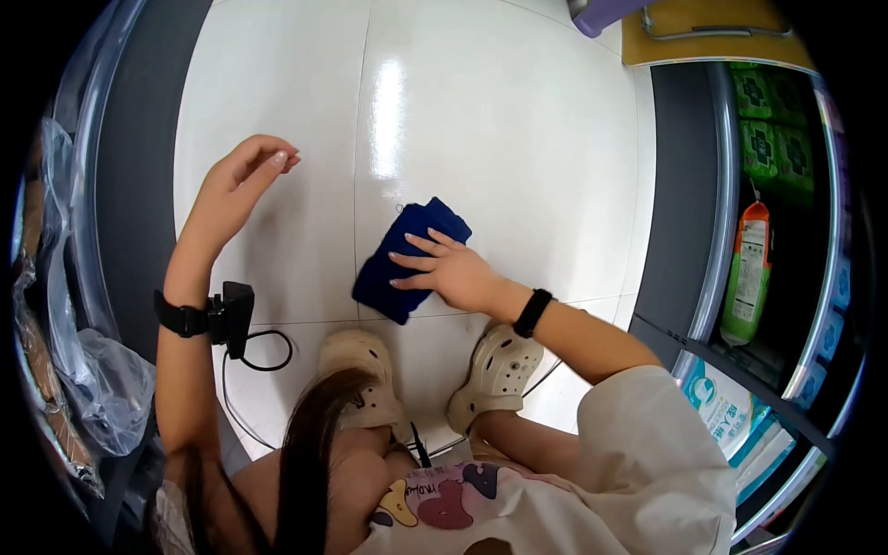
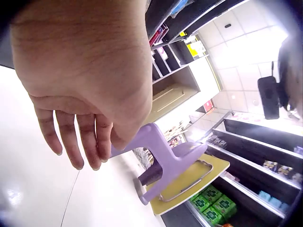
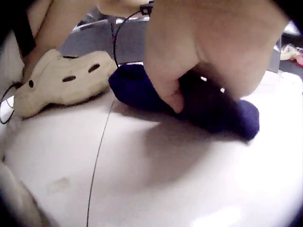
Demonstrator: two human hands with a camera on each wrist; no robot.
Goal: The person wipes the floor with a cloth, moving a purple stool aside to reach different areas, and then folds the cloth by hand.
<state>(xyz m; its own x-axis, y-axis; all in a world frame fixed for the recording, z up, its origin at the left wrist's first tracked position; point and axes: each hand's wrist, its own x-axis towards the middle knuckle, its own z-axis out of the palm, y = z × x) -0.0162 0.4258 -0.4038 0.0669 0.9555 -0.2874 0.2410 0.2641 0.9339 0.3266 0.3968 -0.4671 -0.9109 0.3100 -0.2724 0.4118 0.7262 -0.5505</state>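
Note:
A folded dark blue cloth (image 1: 387, 277) lies on the white tiled floor in front of the person's feet. My right hand (image 1: 460, 276) rests on it from above, fingers spread across the fabric. In the right wrist view the thumb lies along the near side of the cloth (image 3: 135, 92), and the palm hides its middle. My left hand (image 1: 238, 185) hangs in the air to the left of the cloth, fingers loosely bent and holding nothing. From the left wrist camera, that hand (image 2: 90, 90) shows its palm, with the fingers pointing down.
Beige clogs (image 1: 499, 370) are on the person's feet, just behind the cloth. A thin black cable (image 1: 242, 416) runs over the floor beside them. Shelves with green packs (image 1: 760, 153) line the right side; plastic wrapping (image 1: 102, 388) lies at the left. A purple stool (image 2: 163, 158) stands ahead.

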